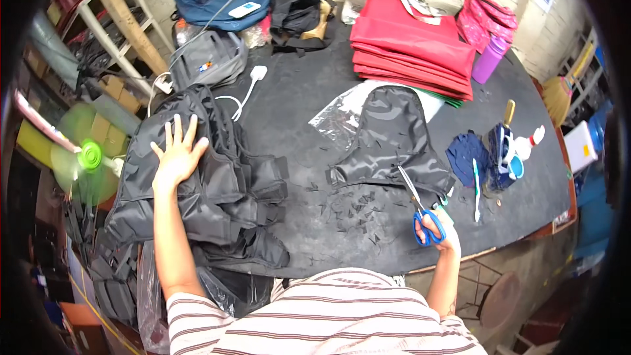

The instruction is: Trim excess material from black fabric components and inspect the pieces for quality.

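My left hand (179, 153) lies flat with its fingers spread on a heap of black fabric pieces (217, 177) at the left of the table. In my right hand (437, 229) is a pair of scissors (420, 210) with blue handles, its blades pointing up and away from me. Just beyond the blade tips rests a single black fabric piece (394, 128) with a rounded top, lying partly over a clear plastic sheet (335, 118). Small black fabric scraps (358, 213) are scattered on the table between my hands.
Folded red cloth (407, 46) is stacked at the back, beside a purple bottle (489, 60). Backpacks (220, 0) and a white cable (246, 95) occupy the back left. A denim holder (499, 158) and a white-handled tool (476, 190) stand right. A green fan (90, 155) spins at left.
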Action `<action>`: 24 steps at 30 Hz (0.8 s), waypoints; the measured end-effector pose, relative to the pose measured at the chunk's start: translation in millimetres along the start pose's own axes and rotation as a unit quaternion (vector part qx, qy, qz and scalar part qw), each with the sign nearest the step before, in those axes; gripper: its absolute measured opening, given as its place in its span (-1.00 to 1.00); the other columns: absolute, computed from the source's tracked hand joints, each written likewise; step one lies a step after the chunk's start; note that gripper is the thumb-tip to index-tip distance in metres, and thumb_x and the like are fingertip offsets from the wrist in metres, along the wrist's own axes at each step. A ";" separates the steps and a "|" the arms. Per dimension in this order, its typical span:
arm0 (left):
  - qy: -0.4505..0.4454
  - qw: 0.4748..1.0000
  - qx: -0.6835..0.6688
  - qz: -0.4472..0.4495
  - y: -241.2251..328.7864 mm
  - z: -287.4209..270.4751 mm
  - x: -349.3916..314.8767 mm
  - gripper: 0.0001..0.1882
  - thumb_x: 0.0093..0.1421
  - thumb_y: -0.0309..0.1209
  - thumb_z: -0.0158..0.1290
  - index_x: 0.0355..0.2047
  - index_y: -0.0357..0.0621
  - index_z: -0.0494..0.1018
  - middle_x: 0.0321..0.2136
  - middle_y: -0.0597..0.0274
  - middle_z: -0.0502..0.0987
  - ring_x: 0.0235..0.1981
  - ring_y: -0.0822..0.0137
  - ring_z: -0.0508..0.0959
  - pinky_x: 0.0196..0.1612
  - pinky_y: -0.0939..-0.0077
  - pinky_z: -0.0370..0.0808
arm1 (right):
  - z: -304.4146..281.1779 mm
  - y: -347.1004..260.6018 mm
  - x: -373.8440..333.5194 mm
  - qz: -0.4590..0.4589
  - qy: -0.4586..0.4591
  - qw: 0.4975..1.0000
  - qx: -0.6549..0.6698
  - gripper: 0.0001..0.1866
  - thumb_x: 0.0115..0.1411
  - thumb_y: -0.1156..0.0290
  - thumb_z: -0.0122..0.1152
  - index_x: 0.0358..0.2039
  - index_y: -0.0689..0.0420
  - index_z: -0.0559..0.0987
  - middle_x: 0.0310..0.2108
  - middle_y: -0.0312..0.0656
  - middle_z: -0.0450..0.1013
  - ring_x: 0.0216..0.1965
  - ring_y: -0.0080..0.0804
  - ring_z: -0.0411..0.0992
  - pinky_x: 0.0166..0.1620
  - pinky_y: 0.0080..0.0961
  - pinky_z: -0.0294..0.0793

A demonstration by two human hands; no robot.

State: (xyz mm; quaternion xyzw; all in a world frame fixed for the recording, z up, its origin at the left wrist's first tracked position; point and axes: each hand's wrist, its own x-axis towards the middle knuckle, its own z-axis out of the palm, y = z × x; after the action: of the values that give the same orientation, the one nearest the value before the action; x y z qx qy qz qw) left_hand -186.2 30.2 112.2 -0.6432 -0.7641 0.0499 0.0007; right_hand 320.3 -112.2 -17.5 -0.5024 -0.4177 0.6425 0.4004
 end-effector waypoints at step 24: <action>-0.432 0.366 -0.797 0.210 281.9 59.3 -112.2 -0.68 0.14 -0.33 0.00 -0.17 -0.30 0.39 -0.24 0.11 0.47 -0.21 0.33 0.47 -0.12 0.48 0.41 | -20.5 2.6 -26.5 -0.099 0.182 0.975 0.076 -0.55 0.11 0.02 0.09 -0.51 0.23 0.44 -0.67 -0.25 0.33 -0.66 -0.58 0.29 -0.59 -0.66 0.26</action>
State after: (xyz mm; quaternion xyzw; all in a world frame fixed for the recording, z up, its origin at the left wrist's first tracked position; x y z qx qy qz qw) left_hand 106.4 -37.2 38.6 -0.3750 -0.1848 -0.3122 -0.8531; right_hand 344.8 -135.1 -14.7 -0.5347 -0.3355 0.5275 0.5686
